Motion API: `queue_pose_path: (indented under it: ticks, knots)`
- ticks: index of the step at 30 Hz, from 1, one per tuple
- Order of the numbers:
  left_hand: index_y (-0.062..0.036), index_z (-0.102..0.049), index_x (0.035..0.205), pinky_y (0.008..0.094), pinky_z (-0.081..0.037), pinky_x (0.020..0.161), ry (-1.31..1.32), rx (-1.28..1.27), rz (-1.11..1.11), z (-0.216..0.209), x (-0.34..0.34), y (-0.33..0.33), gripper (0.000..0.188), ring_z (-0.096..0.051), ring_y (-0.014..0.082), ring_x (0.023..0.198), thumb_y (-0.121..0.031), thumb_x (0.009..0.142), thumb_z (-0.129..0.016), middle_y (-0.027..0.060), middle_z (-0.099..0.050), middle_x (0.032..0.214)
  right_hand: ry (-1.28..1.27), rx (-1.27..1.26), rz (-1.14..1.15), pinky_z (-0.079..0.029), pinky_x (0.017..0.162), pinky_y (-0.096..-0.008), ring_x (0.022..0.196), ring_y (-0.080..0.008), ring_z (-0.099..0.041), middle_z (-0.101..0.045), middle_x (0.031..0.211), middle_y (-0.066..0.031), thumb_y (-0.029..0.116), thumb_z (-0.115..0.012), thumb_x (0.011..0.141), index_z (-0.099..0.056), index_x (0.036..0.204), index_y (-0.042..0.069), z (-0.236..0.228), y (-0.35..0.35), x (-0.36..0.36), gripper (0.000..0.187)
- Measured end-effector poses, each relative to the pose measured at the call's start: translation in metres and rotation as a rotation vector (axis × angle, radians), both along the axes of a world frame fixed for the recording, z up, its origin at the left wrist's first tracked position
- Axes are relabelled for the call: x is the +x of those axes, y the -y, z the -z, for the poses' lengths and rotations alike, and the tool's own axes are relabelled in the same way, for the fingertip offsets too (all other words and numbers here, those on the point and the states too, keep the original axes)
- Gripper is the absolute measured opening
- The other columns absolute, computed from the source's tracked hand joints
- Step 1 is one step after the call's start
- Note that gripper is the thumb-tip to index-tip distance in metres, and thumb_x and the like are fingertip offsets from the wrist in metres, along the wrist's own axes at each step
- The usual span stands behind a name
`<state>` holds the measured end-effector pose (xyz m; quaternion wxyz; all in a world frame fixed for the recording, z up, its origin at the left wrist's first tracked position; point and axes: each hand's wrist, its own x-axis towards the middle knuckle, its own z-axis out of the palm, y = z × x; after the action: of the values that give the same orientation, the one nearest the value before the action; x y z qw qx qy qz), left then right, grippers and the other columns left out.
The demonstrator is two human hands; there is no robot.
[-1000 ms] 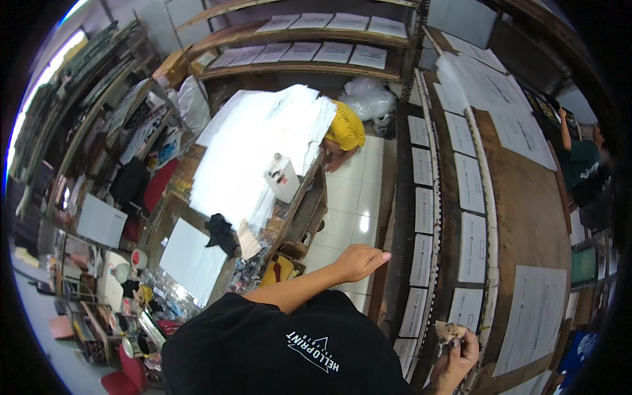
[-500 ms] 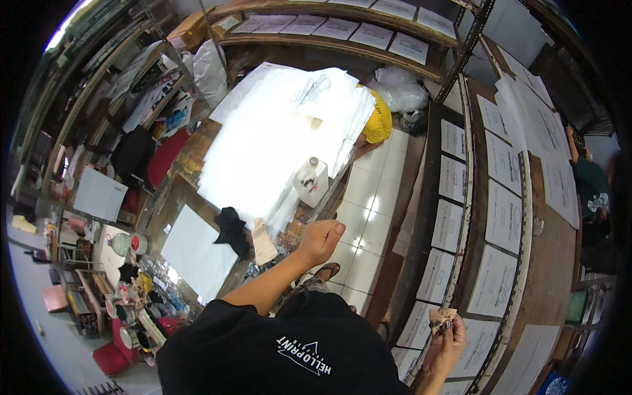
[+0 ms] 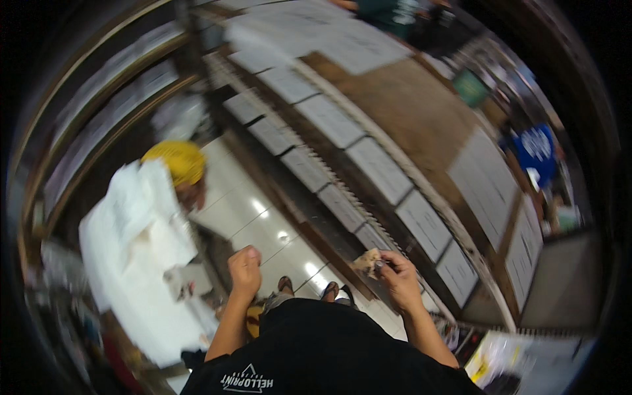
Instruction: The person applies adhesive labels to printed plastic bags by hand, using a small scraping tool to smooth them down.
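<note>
Above the tiled floor (image 3: 240,220) my left hand (image 3: 245,271) is curled into a fist, thumb on top, with nothing showing in it. It is nearest to the table with a stack of large white sheets (image 3: 125,263), to its left. A stained white container (image 3: 187,282) stands at the edge of that stack. Between the fingers of my right hand (image 3: 401,282) is a crumpled beige rag (image 3: 367,263) with dark stains. That hand is beside the long rack, over its lower row of printed white sheets (image 3: 306,168).
Tiered wooden shelves (image 3: 421,108) carry rows of printed sheets on the right. A person in yellow (image 3: 176,161) is low beyond the table, beside the aisle. Another person in blue (image 3: 536,155) is at the far right. More shelves (image 3: 108,108) line the back left.
My view has swung to the right, so the table now lies at the left and the rack in the middle. The rag stays in my right hand; my left stays closed.
</note>
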<state>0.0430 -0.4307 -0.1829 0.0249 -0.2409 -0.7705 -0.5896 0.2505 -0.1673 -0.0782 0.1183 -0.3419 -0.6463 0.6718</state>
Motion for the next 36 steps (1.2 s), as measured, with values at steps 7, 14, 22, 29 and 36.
queue_pose_path:
  ticks: [7,14,22,29,36]
  knots:
    - [0.0017,-0.048,0.068,0.0338,-0.038,0.054,-0.048,0.114,0.388,-0.047,-0.023,-0.111,0.044,-0.048,0.0229,0.055,-0.022,0.105,-0.044,0.011,-0.049,0.062,-0.136,-0.076,0.273,-0.052,0.09,-0.0265,0.099,-0.0113,-0.064,-0.069,0.111,-0.0049,-0.003,-0.062,0.093,-0.066,0.118,-0.001,-0.01,-0.019,0.071,0.025]
    - [0.0013,-0.061,0.078,0.0349,-0.042,0.058,-0.436,0.137,0.631,-0.165,0.029,-0.221,0.022,-0.054,0.025,0.062,-0.013,0.093,-0.068,0.0113,-0.057,0.071,-0.216,-0.026,0.368,-0.055,0.094,-0.0326,0.106,-0.0166,-0.066,-0.069,0.115,-0.0097,-0.003,-0.061,0.096,-0.063,0.123,-0.004,-0.036,-0.028,0.132,0.027]
    - [0.0023,-0.064,0.123,0.0482,-0.045,0.101,-0.809,-0.25,0.736,-0.212,0.068,-0.335,0.058,-0.057,0.0408,0.116,-0.045,0.089,-0.071,0.021,-0.059,0.126,-0.498,-0.013,0.429,-0.056,0.093,-0.0327,0.103,-0.0181,-0.068,-0.069,0.113,-0.0124,-0.002,-0.064,0.096,-0.065,0.12,-0.003,-0.056,-0.061,0.186,0.024]
    - [-0.0049,-0.051,0.144,0.0533,-0.032,0.115,-0.832,-0.559,0.772,-0.194,0.09,-0.366,0.082,-0.04,0.0463,0.139,-0.062,0.086,-0.065,0.0264,-0.042,0.151,-0.564,0.003,0.469,-0.055,0.09,-0.0323,0.103,-0.0179,-0.067,-0.07,0.114,-0.0137,0.0,-0.066,0.095,-0.065,0.118,-0.002,-0.056,-0.092,0.235,0.023]
    - [-0.0069,-0.048,0.149,0.0549,-0.026,0.12,-0.81,-0.567,0.921,-0.207,0.093,-0.409,0.091,-0.032,0.0448,0.146,-0.073,0.087,-0.056,0.0249,-0.037,0.156,-0.58,0.038,0.449,-0.056,0.091,-0.0369,0.104,-0.0243,-0.068,-0.068,0.114,-0.0163,0.003,-0.071,0.092,-0.066,0.116,0.001,-0.057,-0.118,0.242,0.025]
